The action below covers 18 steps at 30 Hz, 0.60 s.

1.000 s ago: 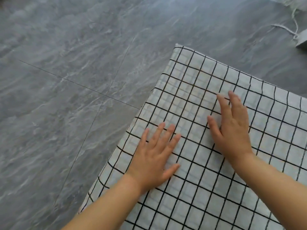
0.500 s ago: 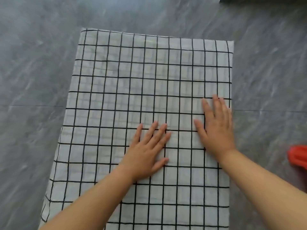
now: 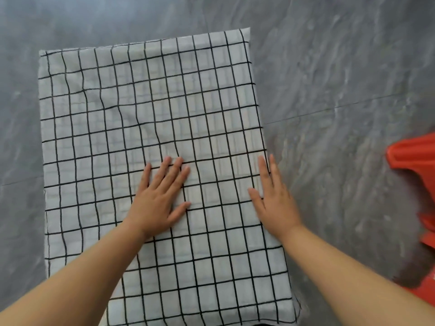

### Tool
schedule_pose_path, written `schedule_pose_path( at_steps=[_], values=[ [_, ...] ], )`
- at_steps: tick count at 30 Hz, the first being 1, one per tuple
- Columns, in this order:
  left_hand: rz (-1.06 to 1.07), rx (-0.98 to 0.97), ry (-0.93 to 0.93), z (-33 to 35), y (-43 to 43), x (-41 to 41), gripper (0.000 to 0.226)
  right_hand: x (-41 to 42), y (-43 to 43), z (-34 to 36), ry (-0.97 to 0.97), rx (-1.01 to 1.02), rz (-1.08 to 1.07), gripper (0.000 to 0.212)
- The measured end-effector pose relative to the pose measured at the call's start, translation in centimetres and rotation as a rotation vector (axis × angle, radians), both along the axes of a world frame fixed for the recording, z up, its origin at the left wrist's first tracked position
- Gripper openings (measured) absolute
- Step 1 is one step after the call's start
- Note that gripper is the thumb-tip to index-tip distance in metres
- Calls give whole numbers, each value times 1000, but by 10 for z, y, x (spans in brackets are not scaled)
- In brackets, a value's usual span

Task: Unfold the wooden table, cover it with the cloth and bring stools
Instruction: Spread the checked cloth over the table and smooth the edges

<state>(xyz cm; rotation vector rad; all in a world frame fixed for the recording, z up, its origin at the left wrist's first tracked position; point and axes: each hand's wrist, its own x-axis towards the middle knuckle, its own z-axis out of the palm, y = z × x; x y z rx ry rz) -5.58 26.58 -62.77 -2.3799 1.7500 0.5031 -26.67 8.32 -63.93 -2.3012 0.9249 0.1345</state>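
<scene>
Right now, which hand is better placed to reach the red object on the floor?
Probably the right hand: it lies flat at the right edge of the cloth, nearer the red object; the left hand rests mid-cloth.

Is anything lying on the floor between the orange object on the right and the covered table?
No, nothing visible. Only grey floor shows between the orange object, cut off at the picture's right edge, and the checked cloth. Both hands lie flat on the cloth: left hand, right hand at its right edge.
</scene>
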Motion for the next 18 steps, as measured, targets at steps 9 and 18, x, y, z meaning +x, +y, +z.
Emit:
schedule_pose_path(
  at_steps=[9,18],
  values=[
    [-4,41,-9,2,-1,-7,72,-9,-4,1,-1,56,11,66],
    [-40,36,-10,6,6,-6,72,-3,1,14,86,-159,122,69]
  ],
)
